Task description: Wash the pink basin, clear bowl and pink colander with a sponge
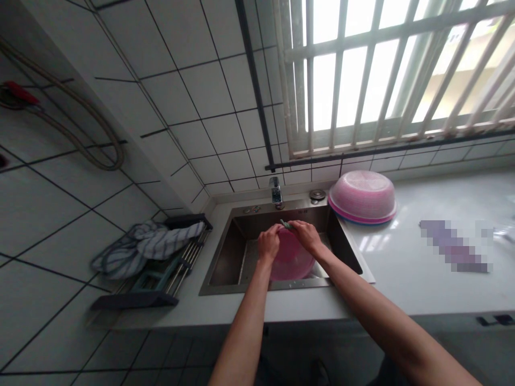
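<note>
A pink plastic basin (293, 257) sits tilted in the stainless steel sink (226, 261), its rim raised toward the tap. My left hand (269, 244) is closed on the basin's rim at its left side. My right hand (306, 235) is closed on a small green cloth or scouring pad (286, 224) that sticks out past its fingertips at the top of the rim. My fingers hide part of the rim and most of the green piece. The tap (276, 191) stands just beyond both hands.
Upturned pink basins or colanders (364, 197) are stacked on the counter (406, 257) right of the sink. A metal drain strainer (317, 195) lies by the tap. At left, a striped towel (147, 249) drapes over a dish rack (177, 271). A barred window (374, 75) is behind.
</note>
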`<state>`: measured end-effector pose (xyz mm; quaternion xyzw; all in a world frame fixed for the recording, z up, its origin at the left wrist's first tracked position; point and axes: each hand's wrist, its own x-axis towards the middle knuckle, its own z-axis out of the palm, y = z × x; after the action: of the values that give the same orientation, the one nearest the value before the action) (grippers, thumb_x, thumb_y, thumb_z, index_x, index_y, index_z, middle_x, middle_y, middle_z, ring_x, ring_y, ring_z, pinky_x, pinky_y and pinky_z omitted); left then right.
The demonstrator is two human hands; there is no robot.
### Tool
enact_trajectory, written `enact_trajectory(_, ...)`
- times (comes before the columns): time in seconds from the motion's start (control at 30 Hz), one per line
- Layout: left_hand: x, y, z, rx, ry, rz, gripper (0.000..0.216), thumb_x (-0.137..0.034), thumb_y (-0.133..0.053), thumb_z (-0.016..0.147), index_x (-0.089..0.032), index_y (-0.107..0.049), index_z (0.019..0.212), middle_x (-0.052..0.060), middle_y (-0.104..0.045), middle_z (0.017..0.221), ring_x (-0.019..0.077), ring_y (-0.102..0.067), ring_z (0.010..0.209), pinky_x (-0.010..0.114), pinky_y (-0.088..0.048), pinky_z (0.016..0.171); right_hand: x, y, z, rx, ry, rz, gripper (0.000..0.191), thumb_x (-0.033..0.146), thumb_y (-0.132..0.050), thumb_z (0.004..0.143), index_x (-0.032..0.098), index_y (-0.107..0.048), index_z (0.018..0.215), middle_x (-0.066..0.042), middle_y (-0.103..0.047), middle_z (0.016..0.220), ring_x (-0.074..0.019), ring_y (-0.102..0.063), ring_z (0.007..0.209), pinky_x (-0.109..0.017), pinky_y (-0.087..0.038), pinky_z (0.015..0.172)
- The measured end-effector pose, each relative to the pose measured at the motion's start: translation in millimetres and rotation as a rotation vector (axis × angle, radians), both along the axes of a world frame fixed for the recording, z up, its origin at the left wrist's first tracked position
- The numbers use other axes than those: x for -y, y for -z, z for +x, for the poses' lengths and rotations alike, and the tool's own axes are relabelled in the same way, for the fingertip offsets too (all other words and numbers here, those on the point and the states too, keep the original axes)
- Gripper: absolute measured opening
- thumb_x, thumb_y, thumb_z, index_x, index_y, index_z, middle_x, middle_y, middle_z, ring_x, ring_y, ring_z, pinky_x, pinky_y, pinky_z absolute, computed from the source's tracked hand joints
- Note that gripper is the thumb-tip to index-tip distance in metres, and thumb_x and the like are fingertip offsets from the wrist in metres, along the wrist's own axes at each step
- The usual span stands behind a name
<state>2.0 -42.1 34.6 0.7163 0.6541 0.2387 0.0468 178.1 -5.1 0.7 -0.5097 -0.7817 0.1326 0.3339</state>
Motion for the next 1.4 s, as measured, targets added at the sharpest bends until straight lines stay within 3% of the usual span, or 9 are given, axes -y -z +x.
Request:
enact_trajectory(0.23,-5.8,0.9,-22.9,0.15,-0.292,0.019,0.042,-0.013,-0.051,0.099,-0.031,-0.071,0.131,0.005,-0.079,0.124,0.023,-0.075,0.112,0.029,-0.051,0.095,-13.6,17.1,29.4,-0.077,0.273,-0.208,0.026,0.036,-0.068,0.098,0.026,-0.079,0.119,-0.01,-0.082,0.104,-0.0272,-0.077,0.095,-0.03,-0.054,0.083)
enact_trajectory(0.37,-5.0,-0.5,-17.9,0.131,-0.231,0.018,0.043,-0.014,-0.049,0.101,-0.032,-0.071,0.132,0.004,-0.078,0.128,0.0223,-0.074,0.113,0.03,-0.051,0.099,-10.6,15.5,25.1,-0.076,0.232,-0.113,0.028,0.034,-0.063,0.101,0.029,-0.077,0.124,-0.008,-0.081,0.113,-0.0256,-0.077,0.098,-0.03,-0.054,0.087)
enact_trajectory(0.53,0.1,0.7,1.0,0.033,0.017,-0.035,0.038,-0.019,-0.05,0.102,-0.035,-0.075,0.126,0.002,-0.078,0.126,0.0221,-0.073,0.114,0.032,-0.051,0.102,0.9,4.4,0.1,-0.04,-0.029,0.009,0.031,0.022,-0.062,0.1,0.031,-0.075,0.127,-0.004,-0.076,0.128,-0.0211,-0.074,0.109,-0.027,-0.054,0.096)
enact_trajectory(0.63,0.5,2.4,2.3,0.058,0.038,-0.008,0.037,-0.018,-0.05,0.102,-0.035,-0.075,0.124,0.001,-0.079,0.124,0.0217,-0.074,0.112,0.031,-0.052,0.1,1.1,2.1,-4.5,-0.04,-0.068,0.018,0.031,0.022,-0.062,0.1,0.03,-0.075,0.127,-0.005,-0.076,0.128,-0.0213,-0.074,0.11,-0.028,-0.054,0.098)
enact_trajectory(0.77,-1.0,1.1,-9.5,0.161,-0.152,0.028,0.041,-0.012,-0.052,0.097,-0.034,-0.075,0.122,0.002,-0.08,0.12,0.0227,-0.075,0.109,0.03,-0.052,0.095,-8.0,8.3,11.8,-0.122,0.092,-0.042,0.029,0.029,-0.065,0.1,0.029,-0.076,0.126,-0.006,-0.08,0.119,-0.0235,-0.076,0.105,-0.029,-0.055,0.093)
enact_trajectory(0.93,-1.5,-1.6,-24.4,0.296,-0.394,0.12,0.041,-0.011,-0.051,0.096,-0.027,-0.073,0.127,0.007,-0.078,0.125,0.0243,-0.074,0.113,0.03,-0.052,0.095,-20.1,26.3,35.0,-0.17,0.317,-0.293,0.026,0.039,-0.071,0.094,0.022,-0.083,0.109,-0.011,-0.082,0.098,-0.0269,-0.078,0.092,-0.029,-0.055,0.079)
enact_trajectory(1.07,-1.8,-2.8,-26.4,0.287,-0.366,0.102,0.041,-0.012,-0.051,0.097,-0.027,-0.073,0.128,0.006,-0.078,0.125,0.0239,-0.074,0.114,0.029,-0.052,0.096,-23.6,32.8,38.3,-0.18,0.34,-0.267,0.027,0.038,-0.073,0.091,0.023,-0.083,0.112,-0.012,-0.082,0.101,-0.0287,-0.078,0.094,-0.032,-0.056,0.08)
enact_trajectory(1.23,-3.6,-2.7,-20.4,0.244,-0.252,0.069,0.044,-0.009,-0.049,0.096,-0.029,-0.074,0.127,0.004,-0.079,0.123,0.0227,-0.074,0.113,0.029,-0.052,0.097,-18.8,22.8,34.6,-0.159,0.317,-0.201,0.029,0.032,-0.071,0.094,0.024,-0.08,0.12,-0.011,-0.082,0.105,-0.0296,-0.078,0.097,-0.034,-0.056,0.084)
enact_trajectory(1.4,-4.2,4.1,-10.0,0.177,-0.052,0.0,0.043,-0.009,-0.052,0.097,-0.033,-0.075,0.125,0.0,-0.079,0.125,0.0201,-0.074,0.115,0.028,-0.051,0.102,-3.2,5.9,16.1,-0.082,0.103,-0.063,0.029,0.024,-0.065,0.098,0.028,-0.077,0.123,-0.007,-0.08,0.12,-0.0247,-0.076,0.106,-0.029,-0.054,0.093)
